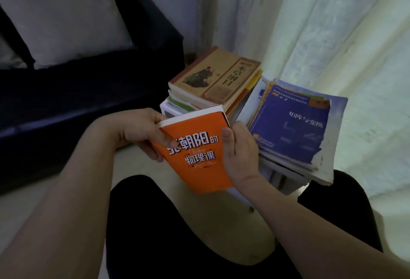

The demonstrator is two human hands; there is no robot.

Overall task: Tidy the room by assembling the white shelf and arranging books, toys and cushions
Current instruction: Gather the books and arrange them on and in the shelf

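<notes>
Pale floor [124, 163] carries everything here. Dark navy sofa [66, 105] stands on it at left, w/ a white cushion [60, 12] propped on the seat against the backrest. Right of the sofa, far side, a book stack [206, 92] sits on the floor, tan-cover book [213, 77] on top. Just beside it, right & nearer, a 2nd pile [295, 136] rests on a low white support [286, 181] that stands on the floor; blue-cover book [295, 128] on top, edges worn, pages fanned out. Both piles sit close to the light curtain [332, 34] hanging to floor level behind.
</notes>
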